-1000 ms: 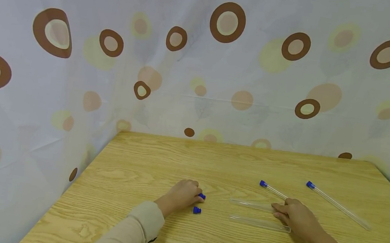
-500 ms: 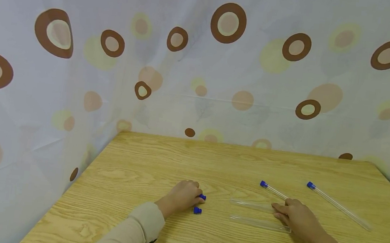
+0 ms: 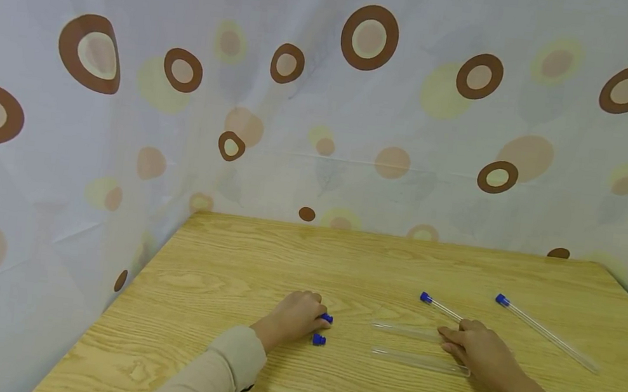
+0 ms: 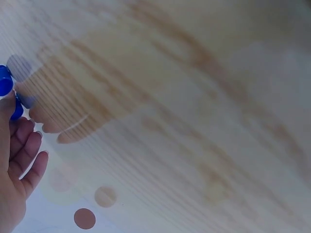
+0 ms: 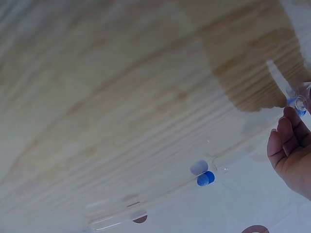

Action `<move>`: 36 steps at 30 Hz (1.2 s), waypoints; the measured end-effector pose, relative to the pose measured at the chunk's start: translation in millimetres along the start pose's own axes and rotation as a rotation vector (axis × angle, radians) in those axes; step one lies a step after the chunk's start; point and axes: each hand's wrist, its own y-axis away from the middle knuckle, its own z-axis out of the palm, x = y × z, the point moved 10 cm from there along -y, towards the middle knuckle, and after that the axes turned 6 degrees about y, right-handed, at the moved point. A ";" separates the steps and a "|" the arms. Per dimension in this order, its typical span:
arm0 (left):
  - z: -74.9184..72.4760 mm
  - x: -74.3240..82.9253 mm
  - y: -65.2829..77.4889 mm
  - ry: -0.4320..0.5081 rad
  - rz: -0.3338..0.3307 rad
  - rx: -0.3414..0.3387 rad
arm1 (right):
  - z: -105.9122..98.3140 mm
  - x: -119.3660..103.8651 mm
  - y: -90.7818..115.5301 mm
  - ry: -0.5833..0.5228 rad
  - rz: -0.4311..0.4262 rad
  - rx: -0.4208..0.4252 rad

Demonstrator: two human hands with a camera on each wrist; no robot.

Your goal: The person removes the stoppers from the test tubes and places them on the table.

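My left hand [image 3: 292,315] pinches a blue cap [image 3: 326,318] between thumb and fingers at the tabletop. A second blue cap [image 3: 318,339] lies just below that hand, apart from it. Over on the right, my right hand [image 3: 481,353] pinches a clear test tube [image 3: 406,330] near its right end, its open end pointing left toward the caps. That right end is hidden under the hand. A second uncapped test tube [image 3: 417,360] lies in front of it, roughly parallel. The left wrist view also shows the loose cap [image 4: 5,80] and the fingers [image 4: 30,155].
Behind my right hand lies a test tube with a blue cap [image 3: 426,297], partly covered by the hand. Another capped test tube [image 3: 549,336] slants across the right side of the wooden table [image 3: 262,254]. A patterned cloth [image 3: 357,111] hangs behind and to the left.
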 end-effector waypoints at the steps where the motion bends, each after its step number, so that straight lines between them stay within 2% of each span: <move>1: 0.1 0.1 0.0 0.002 0.000 0.001 | 0.0 0.2 -0.1 -0.006 0.006 -0.002; 5: -0.5 0.6 0.2 0.009 0.001 0.004 | -0.3 1.4 -1.0 0.011 0.034 -0.006; 8: 0.7 0.5 0.1 0.011 -0.001 -0.001 | -1.4 2.5 -1.5 0.064 0.058 -0.002; 17: 2.1 -0.5 1.4 0.044 -0.018 -0.024 | -7.6 1.5 -1.1 0.104 0.040 0.067; 26: 3.5 -1.9 1.7 0.071 0.004 -0.003 | -7.6 3.5 -0.7 0.088 0.071 0.037; 27: 8.8 -4.3 0.1 0.079 0.026 0.028 | -7.9 3.7 -0.5 0.085 0.074 0.037; 28: 8.6 -4.3 0.3 0.085 0.031 0.031 | -8.5 3.6 -0.5 0.080 0.074 0.040; 33: 8.2 -4.8 -0.1 0.088 0.026 0.027 | -9.0 3.5 -0.2 0.048 0.080 0.028; 34: 2.5 -2.4 1.8 0.085 0.006 -0.002 | -8.9 3.5 -0.2 0.039 0.083 0.022; 36: 2.3 -2.6 1.8 0.091 0.005 0.003 | -8.0 3.7 0.1 0.020 0.092 0.003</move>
